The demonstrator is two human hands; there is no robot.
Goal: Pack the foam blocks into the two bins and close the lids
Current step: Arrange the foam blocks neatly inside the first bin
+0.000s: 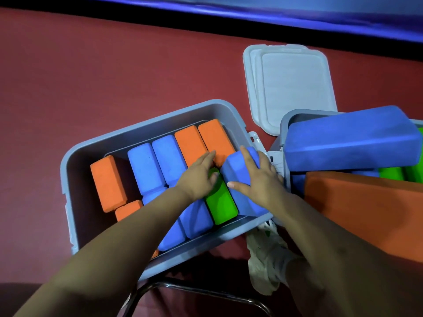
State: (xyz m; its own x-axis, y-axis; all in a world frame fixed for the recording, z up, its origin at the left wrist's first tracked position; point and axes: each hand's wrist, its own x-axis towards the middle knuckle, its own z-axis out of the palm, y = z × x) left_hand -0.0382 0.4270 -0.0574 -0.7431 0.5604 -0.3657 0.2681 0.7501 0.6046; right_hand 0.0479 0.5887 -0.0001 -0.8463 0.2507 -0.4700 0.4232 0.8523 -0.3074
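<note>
A grey bin (pixel 146 120) on the left holds several foam blocks standing side by side: orange, blue and one green block (pixel 221 203). My right hand (pixel 258 179) grips a blue block (pixel 238 170) at the bin's right end, tilted partly into the row. My left hand (pixel 199 175) lies with straight fingers on an orange block (pixel 212 138) and the green one beside it. A second grey bin (pixel 283 124) at the right holds a large blue block (pixel 350 136) lying across its top, a large orange block (pixel 366 207) and green blocks (pixel 398 173).
Two white lids (pixel 290 83) lie stacked on the red floor behind the bins. A white crumpled cloth (pixel 265 255) lies between the bins at the front. A metal chair frame (pixel 206 291) shows at the bottom. A dark wall base runs along the back.
</note>
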